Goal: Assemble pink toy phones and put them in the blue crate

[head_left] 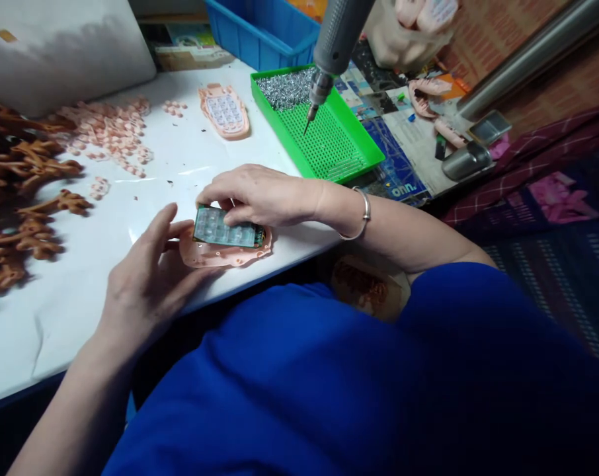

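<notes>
Circuit board, green with rows of clear key domes, is lying on top of a pink shell near the front edge of the white table, and I am watching both hands working on it. My right hand is reaching in from the right, its fingertips pressing down on the top of the board, a silver bracelet sitting on that wrist. My left hand is lying open and relaxed just left of the shell, fingers extended and touching its left edge, gripping nothing. Behind the hands, a grey powered screwdriver is hanging tip-down over a green tray, which is holding a heap of small silver screws at its far end. Beside that tray, a pink toy phone face with pale buttons is resting on the table. To the left, small pink pieces are lying scattered, and brown branching plastic frames are piling along the left edge. A blue bin is standing at the far side of the table.
</notes>
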`<action>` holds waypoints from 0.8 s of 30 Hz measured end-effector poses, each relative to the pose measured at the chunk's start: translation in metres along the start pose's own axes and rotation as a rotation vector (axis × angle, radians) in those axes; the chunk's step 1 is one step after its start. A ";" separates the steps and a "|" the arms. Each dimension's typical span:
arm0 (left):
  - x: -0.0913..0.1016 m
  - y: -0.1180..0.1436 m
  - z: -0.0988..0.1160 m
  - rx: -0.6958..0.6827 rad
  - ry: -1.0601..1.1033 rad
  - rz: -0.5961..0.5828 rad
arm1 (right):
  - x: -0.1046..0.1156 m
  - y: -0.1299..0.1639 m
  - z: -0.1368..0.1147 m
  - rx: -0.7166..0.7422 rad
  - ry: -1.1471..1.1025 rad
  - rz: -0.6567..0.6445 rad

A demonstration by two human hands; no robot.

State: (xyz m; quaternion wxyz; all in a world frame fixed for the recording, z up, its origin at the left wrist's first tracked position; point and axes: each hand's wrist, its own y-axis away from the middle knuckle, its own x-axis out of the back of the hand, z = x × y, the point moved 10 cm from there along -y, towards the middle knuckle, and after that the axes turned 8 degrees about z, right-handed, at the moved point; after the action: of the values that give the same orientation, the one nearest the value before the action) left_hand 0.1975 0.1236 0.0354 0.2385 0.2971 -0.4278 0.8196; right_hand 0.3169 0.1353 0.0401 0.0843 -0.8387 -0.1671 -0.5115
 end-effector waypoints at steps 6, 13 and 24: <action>-0.003 -0.002 -0.001 0.012 0.006 0.005 | -0.007 -0.009 0.011 -0.091 -0.066 -0.107; -0.003 0.000 -0.004 0.035 0.003 -0.005 | -0.005 -0.008 0.016 -0.115 -0.115 -0.066; -0.003 -0.001 -0.006 0.082 0.009 -0.012 | -0.003 -0.002 0.024 -0.044 -0.425 -0.025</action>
State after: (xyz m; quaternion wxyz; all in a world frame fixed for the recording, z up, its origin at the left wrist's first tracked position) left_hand 0.1982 0.1281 0.0313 0.2328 0.3054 -0.3911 0.8364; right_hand 0.3350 0.1441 0.0259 0.0225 -0.9272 -0.1804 -0.3274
